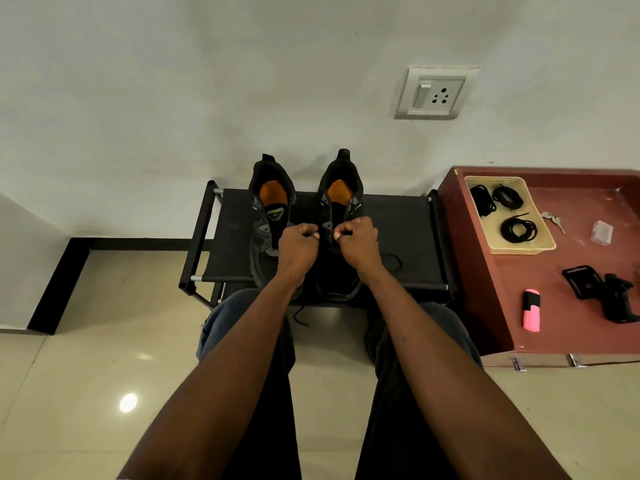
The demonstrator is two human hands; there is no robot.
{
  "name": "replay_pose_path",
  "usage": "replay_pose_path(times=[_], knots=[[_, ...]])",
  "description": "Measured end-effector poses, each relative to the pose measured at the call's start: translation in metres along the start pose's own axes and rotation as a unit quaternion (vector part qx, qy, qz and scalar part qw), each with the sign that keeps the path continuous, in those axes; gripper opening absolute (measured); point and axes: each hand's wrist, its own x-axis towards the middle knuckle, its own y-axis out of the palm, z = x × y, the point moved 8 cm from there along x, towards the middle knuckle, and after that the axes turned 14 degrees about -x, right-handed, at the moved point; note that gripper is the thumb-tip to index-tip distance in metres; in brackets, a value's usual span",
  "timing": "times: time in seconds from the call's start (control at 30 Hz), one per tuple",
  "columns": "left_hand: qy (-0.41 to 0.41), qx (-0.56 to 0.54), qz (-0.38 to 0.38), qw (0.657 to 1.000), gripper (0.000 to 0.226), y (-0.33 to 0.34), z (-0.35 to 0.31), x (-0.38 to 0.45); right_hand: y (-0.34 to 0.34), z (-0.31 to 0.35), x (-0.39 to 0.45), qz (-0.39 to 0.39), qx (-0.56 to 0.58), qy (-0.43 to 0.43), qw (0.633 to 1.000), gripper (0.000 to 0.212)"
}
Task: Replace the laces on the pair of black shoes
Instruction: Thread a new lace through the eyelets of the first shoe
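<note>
the pair of black shoes stood toe-toward-the-person on a low black rack (235,237), likely set there for easy reach. the left shoe (268,216) sat untouched. over the right shoe (341,202), the left hand (298,245) and right hand (358,242) were curled tight, each seemingly pinching lace at the eyelets. spare laces (518,229) lay coiled in a tray (547,242), well apart.

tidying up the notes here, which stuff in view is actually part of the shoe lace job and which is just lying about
Part of the job:
- left shoe
- right shoe, which the left hand and right hand work at with curled fingers
- coiled black laces in the tan tray
- black rack under the shoes

Just lying about:
- pink highlighter
- keys
- black phone holder
- wall socket
</note>
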Motion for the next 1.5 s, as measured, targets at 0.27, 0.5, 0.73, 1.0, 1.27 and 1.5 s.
replay_pose_path(times=[0.27, 0.5, 0.73, 1.0, 1.27, 1.5], knots=[[0.007, 0.042, 0.026, 0.999, 0.03, 0.005, -0.001, -0.002, 0.007, -0.007, 0.007, 0.01, 0.017, 0.029, 0.999, 0.007], [0.004, 0.033, 0.002, 0.999, 0.021, 0.0, -0.002, -0.003, 0.005, -0.007, 0.01, -0.02, -0.051, -0.004, 0.999, 0.008], [0.001, 0.016, -0.009, 1.0, 0.018, -0.001, -0.004, -0.005, 0.022, -0.025, 0.017, 0.026, 0.078, 0.086, 0.993, 0.025], [0.038, -0.013, -0.027, 0.999, 0.01, 0.005, -0.01, -0.013, 0.019, -0.025, 0.015, 0.043, 0.093, 0.083, 0.991, 0.023], [0.035, -0.075, -0.07, 0.994, 0.008, -0.005, -0.03, -0.014, 0.018, -0.021, 0.011, 0.084, 0.03, 0.02, 0.996, 0.069], [0.194, -0.286, -0.088, 0.934, 0.007, -0.032, -0.171, -0.021, 0.004, -0.008, -0.002, 0.106, -0.019, 0.016, 0.994, 0.062]])
